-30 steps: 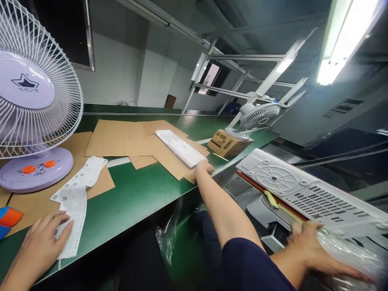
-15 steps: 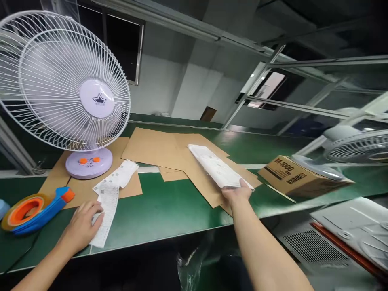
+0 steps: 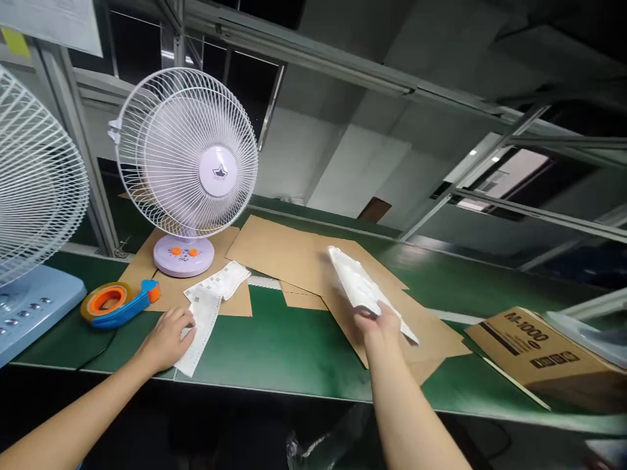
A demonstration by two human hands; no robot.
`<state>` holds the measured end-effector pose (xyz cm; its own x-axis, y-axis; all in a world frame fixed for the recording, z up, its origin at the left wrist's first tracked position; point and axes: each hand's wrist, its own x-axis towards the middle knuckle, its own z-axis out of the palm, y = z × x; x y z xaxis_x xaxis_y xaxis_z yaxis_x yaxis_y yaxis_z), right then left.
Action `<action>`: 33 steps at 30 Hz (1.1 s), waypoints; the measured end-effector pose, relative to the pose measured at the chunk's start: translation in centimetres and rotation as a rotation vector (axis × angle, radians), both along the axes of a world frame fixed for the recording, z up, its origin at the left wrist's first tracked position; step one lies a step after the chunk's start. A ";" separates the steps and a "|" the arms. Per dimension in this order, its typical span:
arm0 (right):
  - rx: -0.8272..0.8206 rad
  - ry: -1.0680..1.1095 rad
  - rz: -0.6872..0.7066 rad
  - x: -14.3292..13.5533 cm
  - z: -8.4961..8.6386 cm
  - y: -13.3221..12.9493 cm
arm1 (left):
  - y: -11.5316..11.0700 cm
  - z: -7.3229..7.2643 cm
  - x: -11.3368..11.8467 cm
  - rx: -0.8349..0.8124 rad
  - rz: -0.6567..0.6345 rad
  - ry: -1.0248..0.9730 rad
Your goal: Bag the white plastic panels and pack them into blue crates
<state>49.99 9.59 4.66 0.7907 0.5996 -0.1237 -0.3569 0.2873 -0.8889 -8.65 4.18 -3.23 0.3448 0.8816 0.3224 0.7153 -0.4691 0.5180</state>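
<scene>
My right hand [image 3: 379,326] grips the near end of a white flat packet [image 3: 356,277], fingers closed round it, and tilts it above the brown cardboard sheets [image 3: 284,254]. Whether the packet is paper or plastic I cannot tell. On the green bench, my left hand [image 3: 169,338] lies at the left edge of a long strip of printed white labels [image 3: 204,316], thumb and fingers apart. The strip's far end folds over onto cardboard. Left of that hand sits a blue and orange tape dispenser [image 3: 122,310] with a roll of tape.
A lilac desk fan [image 3: 183,258] stands on cardboard behind the labels. Part of a blue fan [image 3: 36,303] shows at the left edge. A carton marked M-1000 [image 3: 529,346] sits at the right. The green bench [image 3: 279,352] ends at a front edge near my forearms.
The view has swung left, bringing the blue fan fully into sight. My right hand has tipped the packet more steeply. My left hand stays at the label strip.
</scene>
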 end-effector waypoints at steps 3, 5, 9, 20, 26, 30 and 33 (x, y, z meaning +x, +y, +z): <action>0.076 -0.025 0.061 -4.2 -0.9 -1.9 | 0.1 -0.1 0.0 0.038 -0.014 -0.019; 0.189 0.030 0.114 -7.8 -1.8 -3.7 | 0.3 -0.4 -0.1 0.115 -0.026 -0.054; 0.425 0.290 0.191 -15.5 -3.0 -8.5 | 0.1 -0.6 -0.5 0.372 -0.091 -0.113; 0.299 0.538 0.258 -24.6 -3.0 -21.9 | -0.1 4.1 9.1 0.497 -0.380 -0.062; 0.233 0.549 0.302 -25.8 -1.6 -24.9 | 3.0 5.5 16.7 0.366 -0.483 0.071; 0.269 0.530 0.268 -26.5 -0.6 -25.6 | 4.7 6.8 18.6 -0.033 -0.545 -0.249; 0.309 0.490 0.184 -26.7 0.3 -26.0 | 6.1 8.3 19.2 -0.391 -0.244 -0.722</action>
<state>23.25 -16.36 4.98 0.5654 0.7873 -0.2458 -0.7719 0.4001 -0.4940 10.52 10.32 5.10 0.3664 0.9030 0.2243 0.0505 -0.2600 0.9643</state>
